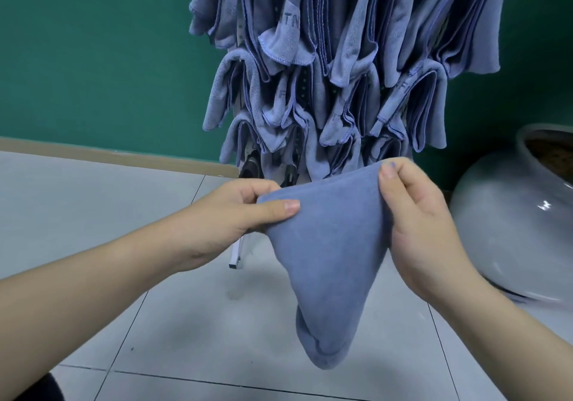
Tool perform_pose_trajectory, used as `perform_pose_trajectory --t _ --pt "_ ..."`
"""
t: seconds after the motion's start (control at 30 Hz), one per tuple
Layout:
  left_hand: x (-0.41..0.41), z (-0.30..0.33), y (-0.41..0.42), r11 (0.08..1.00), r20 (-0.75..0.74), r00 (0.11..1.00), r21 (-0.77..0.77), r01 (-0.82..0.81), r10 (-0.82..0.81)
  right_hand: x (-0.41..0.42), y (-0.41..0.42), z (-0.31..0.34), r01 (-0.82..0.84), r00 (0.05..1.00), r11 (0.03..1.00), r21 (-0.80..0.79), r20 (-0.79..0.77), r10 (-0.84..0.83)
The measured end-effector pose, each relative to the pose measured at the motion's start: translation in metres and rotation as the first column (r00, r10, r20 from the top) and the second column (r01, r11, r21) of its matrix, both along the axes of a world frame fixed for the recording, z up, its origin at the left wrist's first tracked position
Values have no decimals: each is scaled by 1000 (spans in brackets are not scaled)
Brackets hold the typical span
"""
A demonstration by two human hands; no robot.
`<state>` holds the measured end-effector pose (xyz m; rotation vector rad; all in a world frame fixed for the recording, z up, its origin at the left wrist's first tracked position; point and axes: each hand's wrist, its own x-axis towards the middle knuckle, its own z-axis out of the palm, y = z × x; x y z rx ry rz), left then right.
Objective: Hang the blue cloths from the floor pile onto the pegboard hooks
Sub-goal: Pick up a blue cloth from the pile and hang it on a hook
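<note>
A blue cloth (328,255) hangs folded between my two hands, its lower tip drooping toward the floor. My left hand (235,214) pinches its left top corner between thumb and fingers. My right hand (415,214) pinches the right top corner a little higher. Just behind the cloth stands the pegboard (305,81), dark with rows of small holes, almost wholly covered by several blue cloths (350,59) hanging in layered rows. The hooks themselves are hidden under the hung cloths. The floor pile is out of view.
A large grey ceramic pot (521,211) sits on the floor at the right, close to my right hand. A white leg of the stand (237,253) rests on the pale tiled floor (93,214). A green wall (93,53) with a tan baseboard runs behind.
</note>
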<state>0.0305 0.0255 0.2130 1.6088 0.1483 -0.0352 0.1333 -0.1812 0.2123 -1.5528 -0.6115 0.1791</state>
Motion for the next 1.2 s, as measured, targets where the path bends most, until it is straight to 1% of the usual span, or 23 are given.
perform_pose_trajectory --t 0.03,0.07,0.1,0.13,0.17,0.23,0.3,0.33,0.37,0.4,0.47,0.53,0.6,0.67,0.73,0.8,0.87,0.97,1.07,1.13,1.2 --pt "0 0 -4 998 37 997 -23 -66 67 -1 -1 -2 70 989 995 -64 136 -61" --pt "-1 1 -8 991 67 990 -51 -121 124 -3 -1 -3 125 964 988 -96 247 -98" --pt "0 0 -12 984 90 982 -76 -160 166 -5 -1 -4 157 946 982 -101 301 -120" --pt "-1 0 -16 976 102 974 -104 -193 203 -8 -1 -4 161 948 983 -90 291 -128" --pt "-1 0 -19 966 113 964 -123 -228 242 -9 -1 -4 148 963 986 -79 239 -125" --pt "-3 2 -23 943 143 935 -117 -311 326 -9 -1 1 58 998 994 -97 40 -55" --pt "-3 3 -21 914 195 893 -93 -394 405 -6 -4 4 -78 983 991 -106 -175 59" --pt "-3 4 -20 901 211 876 -99 -423 434 -7 -4 7 -141 955 988 -68 -273 118" --pt "-3 3 -17 893 215 867 -120 -433 449 -7 -5 9 -181 925 983 -23 -343 162" --pt "-3 2 -16 898 197 877 -153 -414 438 -7 -4 9 -203 901 979 18 -389 194" --pt "-5 -2 -18 930 119 935 -206 -306 334 -6 -4 7 -213 884 975 58 -415 217" --pt "-6 -9 -24 960 43 969 -158 -233 242 -6 -2 5 -212 895 976 55 -389 217" --pt "-4 -12 -27 957 24 959 -83 -278 281 -7 1 3 -189 909 982 31 -373 187" --pt "-1 -13 -26 933 61 931 -37 -359 361 -7 5 0 -119 931 993 -6 -348 110" --pt "2 -13 -27 899 135 891 7 -438 433 -7 11 -6 -18 958 999 -45 -286 4" --pt "6 -13 -32 850 209 840 61 -522 501 -9 21 -11 66 960 997 -46 -268 -76" --pt "10 -12 -39 796 250 787 89 -598 564 -11 29 -13 119 963 991 -59 -235 -130" --pt "16 -10 -48 741 262 726 54 -669 636 -15 39 -8 168 969 983 -70 -173 -178" --pt "16 -6 -58 718 278 682 -42 -695 676 -22 42 -2 179 979 984 -13 -100 -180" --pt "12 -3 -65 733 308 682 -88 -674 664 -27 41 -1 206 976 978 38 -80 -202" --pt "4 -3 -73 776 371 703 -82 -626 606 -31 38 3 212 974 973 87 -95 -204"
